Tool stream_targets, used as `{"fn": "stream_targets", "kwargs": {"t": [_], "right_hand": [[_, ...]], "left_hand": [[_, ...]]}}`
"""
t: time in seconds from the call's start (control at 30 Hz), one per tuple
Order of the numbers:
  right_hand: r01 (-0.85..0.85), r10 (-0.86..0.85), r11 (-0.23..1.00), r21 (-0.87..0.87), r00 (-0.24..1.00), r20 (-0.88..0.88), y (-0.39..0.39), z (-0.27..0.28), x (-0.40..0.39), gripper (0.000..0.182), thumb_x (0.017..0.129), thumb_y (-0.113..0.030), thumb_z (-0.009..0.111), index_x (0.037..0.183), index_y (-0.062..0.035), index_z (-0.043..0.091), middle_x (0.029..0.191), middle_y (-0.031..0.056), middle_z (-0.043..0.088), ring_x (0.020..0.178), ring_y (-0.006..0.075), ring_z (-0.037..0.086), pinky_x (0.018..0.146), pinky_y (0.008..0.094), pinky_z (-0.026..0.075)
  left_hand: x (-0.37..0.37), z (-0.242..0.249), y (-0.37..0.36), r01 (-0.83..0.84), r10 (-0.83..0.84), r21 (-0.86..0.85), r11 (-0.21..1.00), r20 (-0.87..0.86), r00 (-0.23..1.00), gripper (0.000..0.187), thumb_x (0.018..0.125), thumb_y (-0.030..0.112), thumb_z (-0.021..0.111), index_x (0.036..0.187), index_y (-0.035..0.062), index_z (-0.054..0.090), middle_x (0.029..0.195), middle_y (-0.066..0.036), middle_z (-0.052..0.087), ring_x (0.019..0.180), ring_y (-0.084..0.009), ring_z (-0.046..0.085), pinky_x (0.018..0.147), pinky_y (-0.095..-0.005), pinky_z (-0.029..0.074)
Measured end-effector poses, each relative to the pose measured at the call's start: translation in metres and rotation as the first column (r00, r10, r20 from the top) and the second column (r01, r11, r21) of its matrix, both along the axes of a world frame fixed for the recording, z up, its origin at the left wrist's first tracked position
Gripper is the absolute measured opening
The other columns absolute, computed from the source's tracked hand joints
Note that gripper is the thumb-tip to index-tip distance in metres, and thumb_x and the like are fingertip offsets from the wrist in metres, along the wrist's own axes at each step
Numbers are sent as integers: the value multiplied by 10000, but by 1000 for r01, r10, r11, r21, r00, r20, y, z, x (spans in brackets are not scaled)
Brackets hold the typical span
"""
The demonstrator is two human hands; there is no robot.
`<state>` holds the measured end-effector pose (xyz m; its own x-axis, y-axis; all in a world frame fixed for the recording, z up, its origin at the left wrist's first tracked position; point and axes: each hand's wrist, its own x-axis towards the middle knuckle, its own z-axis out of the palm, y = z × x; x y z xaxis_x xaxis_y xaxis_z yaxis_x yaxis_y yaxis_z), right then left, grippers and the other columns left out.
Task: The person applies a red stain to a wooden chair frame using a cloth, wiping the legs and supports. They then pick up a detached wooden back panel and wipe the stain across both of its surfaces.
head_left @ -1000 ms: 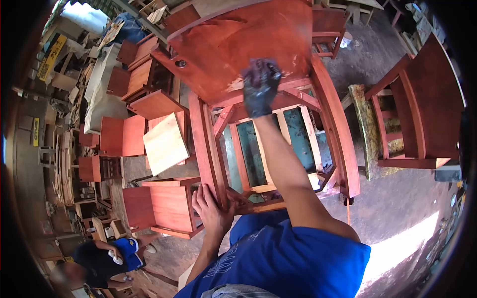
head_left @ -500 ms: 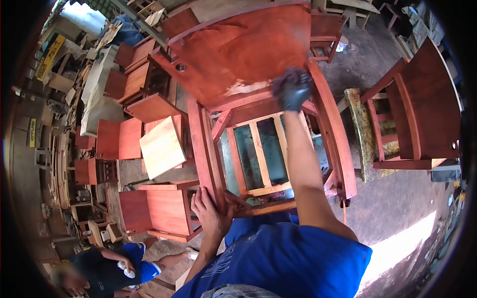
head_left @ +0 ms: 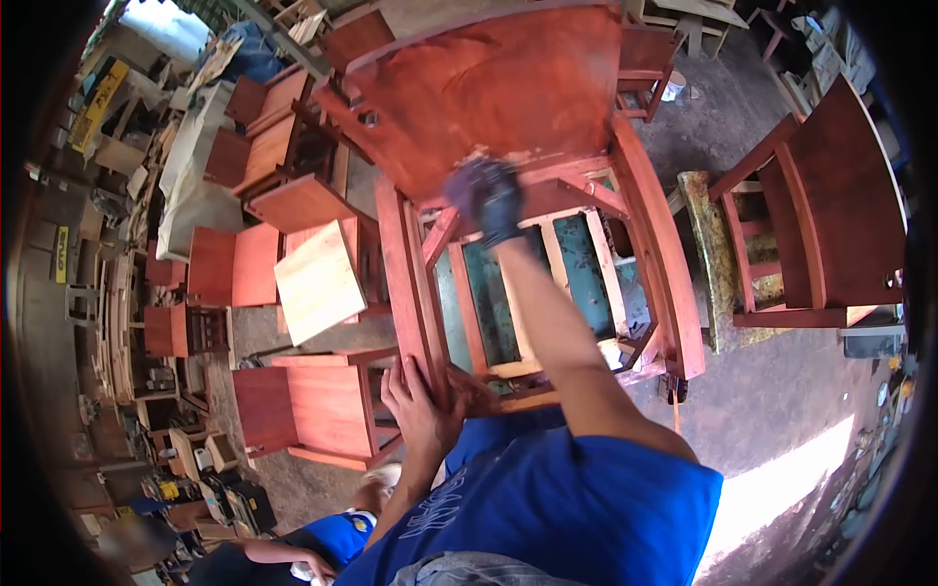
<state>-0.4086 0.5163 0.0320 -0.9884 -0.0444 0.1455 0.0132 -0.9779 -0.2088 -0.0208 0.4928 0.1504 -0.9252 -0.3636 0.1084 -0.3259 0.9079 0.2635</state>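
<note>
A red-stained wooden chair frame [head_left: 657,254] lies before me, its broad back panel [head_left: 498,88] at the far side, streaked with wet-looking stain. My right hand [head_left: 496,200], in a black glove, presses a dark purple rag [head_left: 459,189] against the lower left edge of that panel. Motion blurs this hand, and its fingers are partly hidden. My bare left hand [head_left: 430,415] grips the near left end of the frame, fingers over the side rail [head_left: 403,283]. Through the frame's opening, pale slats [head_left: 575,278] show over a greenish surface.
Several red chairs [head_left: 327,400] stand to the left, one bearing a pale board [head_left: 319,283]. Another chair [head_left: 831,215] rests on a stained stand [head_left: 699,264] at right. Another person [head_left: 293,552] is at the lower left, near stacked wood [head_left: 117,322].
My right hand has swept the rag leftward along the panel's lower edge, and the pale patch there looks smaller. The chair has shifted slightly in view. The other person has moved right and lower.
</note>
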Motion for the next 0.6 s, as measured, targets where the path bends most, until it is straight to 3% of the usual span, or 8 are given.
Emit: {"fn": "stream_targets", "kwargs": {"t": [0.07, 0.1, 0.17, 0.2, 0.37, 0.47, 0.53, 0.6], "right_hand": [[-362, 254, 887, -285, 900, -354, 78, 18, -17, 194, 964, -248, 536, 804, -144, 567, 793, -23, 591, 768, 118, 573, 725, 279, 483], [-391, 348, 883, -260, 916, -198, 110, 5, -36, 225, 953, -310, 469, 781, -184, 543, 740, -39, 538, 714, 113, 530, 698, 308, 454], [-214, 187, 974, -80, 948, -257, 110, 17, -32, 186, 931, -301, 531, 789, -181, 529, 692, -37, 433, 682, 129, 492, 687, 312, 444], [-180, 152, 892, -416, 983, -99, 85, 10, -26, 193, 946, -283, 535, 790, -169, 522, 687, -38, 404, 674, 136, 481, 672, 298, 436], [86, -57, 984, -153, 980, 189, 51, -5, -15, 136, 929, -166, 526, 793, -171, 514, 718, -3, 403, 765, 141, 501, 742, 286, 455], [-87, 360, 294, -952, 932, 26, 131, 10, -47, 53, 872, -214, 599, 823, -209, 579, 776, -6, 499, 809, 186, 564, 817, 339, 480], [-95, 413, -92, -991, 902, -125, 151, 8, -64, 32, 852, -230, 624, 833, -222, 600, 795, -7, 530, 824, 201, 585, 842, 357, 489], [-125, 198, 377, -918, 979, -52, 156, -21, -87, 88, 896, -269, 598, 953, -209, 629, 900, 9, 570, 902, 200, 588, 852, 371, 493]], "left_hand": [[-3, 3, 0, -10, 10, 20, 1000, -16, 1000, 1081, 709, 400, 882, 1502, -83, 327, 1476, -374, 336, 1385, -554, 279, 1126, -647, 289], [-2, 5, -1, -2, 3, 26, 1000, -26, 1000, 1076, 708, 396, 883, 1501, -80, 333, 1479, -373, 333, 1392, -553, 275, 1128, -645, 290], [1, 5, -1, -16, 16, 43, 999, -19, 1000, 1075, 705, 389, 886, 1500, -79, 335, 1486, -373, 329, 1396, -552, 272, 1129, -641, 291], [-2, 5, 0, -9, 10, 53, 999, -22, 1000, 1074, 702, 383, 890, 1499, -77, 337, 1493, -372, 324, 1400, -550, 269, 1130, -638, 293], [0, 0, -2, 10, -9, 56, 998, -21, 1000, 1114, 706, 333, 895, 1536, -64, 266, 1510, -341, 300, 1376, -520, 278, 1128, -627, 285], [0, 2, -1, 6, -3, 63, 998, -49, 999, 1085, 722, 323, 888, 1547, -29, 278, 1520, -329, 302, 1380, -519, 282, 1128, -632, 285], [2, 3, -1, 8, -4, 67, 998, -49, 999, 1078, 723, 326, 887, 1545, -27, 285, 1523, -323, 302, 1382, -517, 282, 1128, -631, 287], [1, 2, -2, 3, 1, 78, 997, -60, 998, 1071, 725, 329, 887, 1543, -25, 293, 1527, -317, 302, 1383, -515, 282, 1128, -631, 288]]}}
